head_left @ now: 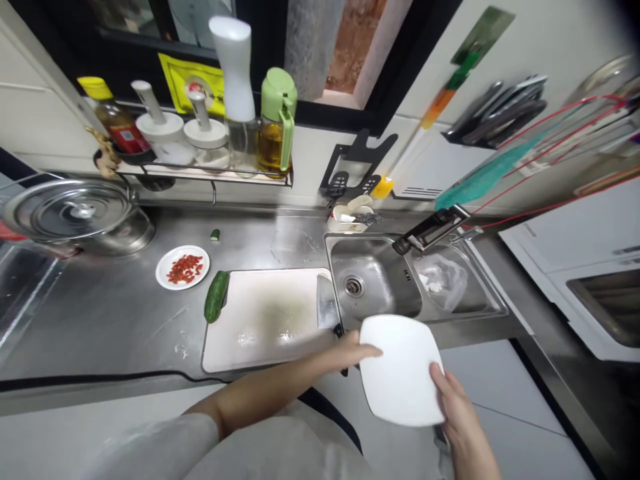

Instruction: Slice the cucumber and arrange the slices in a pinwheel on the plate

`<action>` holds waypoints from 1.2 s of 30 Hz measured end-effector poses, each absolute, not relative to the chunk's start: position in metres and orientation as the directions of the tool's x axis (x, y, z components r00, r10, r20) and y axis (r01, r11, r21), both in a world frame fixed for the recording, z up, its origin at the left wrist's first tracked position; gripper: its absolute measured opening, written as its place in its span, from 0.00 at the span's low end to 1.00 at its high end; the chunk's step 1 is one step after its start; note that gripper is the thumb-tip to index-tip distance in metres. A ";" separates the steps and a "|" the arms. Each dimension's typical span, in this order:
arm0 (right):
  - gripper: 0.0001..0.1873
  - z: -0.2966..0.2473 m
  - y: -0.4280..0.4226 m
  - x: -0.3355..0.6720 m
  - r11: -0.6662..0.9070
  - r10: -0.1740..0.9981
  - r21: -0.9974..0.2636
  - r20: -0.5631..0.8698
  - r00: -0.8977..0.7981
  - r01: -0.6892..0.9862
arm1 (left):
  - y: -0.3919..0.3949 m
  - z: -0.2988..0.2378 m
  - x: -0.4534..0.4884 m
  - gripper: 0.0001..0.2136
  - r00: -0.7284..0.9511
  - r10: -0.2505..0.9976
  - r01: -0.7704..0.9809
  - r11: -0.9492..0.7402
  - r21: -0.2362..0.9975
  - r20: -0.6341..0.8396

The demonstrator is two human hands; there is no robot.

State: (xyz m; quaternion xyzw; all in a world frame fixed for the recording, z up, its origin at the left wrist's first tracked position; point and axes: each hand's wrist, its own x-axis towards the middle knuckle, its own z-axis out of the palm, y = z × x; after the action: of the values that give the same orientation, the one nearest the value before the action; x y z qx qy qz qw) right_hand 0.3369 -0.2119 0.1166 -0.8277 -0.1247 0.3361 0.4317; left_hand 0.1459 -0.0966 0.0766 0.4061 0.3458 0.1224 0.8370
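A white square plate (403, 380) with rounded corners is held between my two hands, just in front of the sink edge. At its left rim, my left hand (350, 350) grips with the thumb lying over the top. My right hand (455, 397) is closed on the right rim, its thumb on the upper face and its other fingers mostly behind. Left of the plate lies a wet white cutting board (265, 327). A kitchen knife (327, 303) rests along the board's right end. One cucumber (216, 297) lies against the board's left edge.
A small plate (161, 273) of red pieces and a cucumber end (215, 235) sit behind the board. A lidded steel pot (115, 230) stands at left. The double sink (375, 267) holds a plastic bag (453, 283). Bottles line the wall rack (210, 175).
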 end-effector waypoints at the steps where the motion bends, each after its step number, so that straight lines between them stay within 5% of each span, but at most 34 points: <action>1: 0.24 0.114 -0.188 0.334 -0.583 0.519 -0.803 -0.484 0.704 -0.123 | -0.085 0.077 0.135 0.22 0.702 0.525 0.004 0.674 0.739 -0.482; 4: 0.26 0.101 -0.119 0.319 -0.503 0.605 -0.853 -0.462 0.648 -0.138 | -0.055 0.075 0.105 0.29 0.627 0.642 -0.180 0.671 0.720 -0.442; 10: 0.24 0.061 -0.008 0.278 -0.440 0.768 -0.896 -0.407 0.494 -0.055 | -0.006 0.052 0.068 0.25 0.276 0.860 -0.267 0.497 0.826 -0.429; 16: 0.18 0.029 0.069 0.242 -0.465 0.828 -0.872 -0.369 0.422 0.151 | 0.055 0.017 0.038 0.24 0.113 0.910 -0.246 0.415 0.876 -0.400; 21: 0.11 0.020 0.108 0.232 -0.480 0.864 -0.821 -0.382 0.327 0.310 | 0.096 -0.009 0.014 0.18 -0.046 0.918 0.082 0.398 0.914 -0.395; 26: 0.08 0.007 0.133 0.231 -0.474 0.880 -0.742 -0.418 0.226 0.474 | 0.117 -0.020 -0.001 0.10 -0.159 0.925 0.491 0.378 0.785 -0.346; 36: 0.14 -0.008 0.160 0.228 -0.403 0.890 -0.556 -0.424 0.168 0.727 | 0.139 -0.018 -0.005 0.16 -0.164 0.943 0.759 0.308 0.573 -0.288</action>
State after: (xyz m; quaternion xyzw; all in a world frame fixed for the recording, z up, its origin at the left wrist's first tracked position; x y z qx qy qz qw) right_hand 0.2284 0.1596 -0.0083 -0.7560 -0.5346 0.3606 0.1129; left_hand -0.0047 0.1395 -0.0178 0.5690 0.7482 0.1499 0.3066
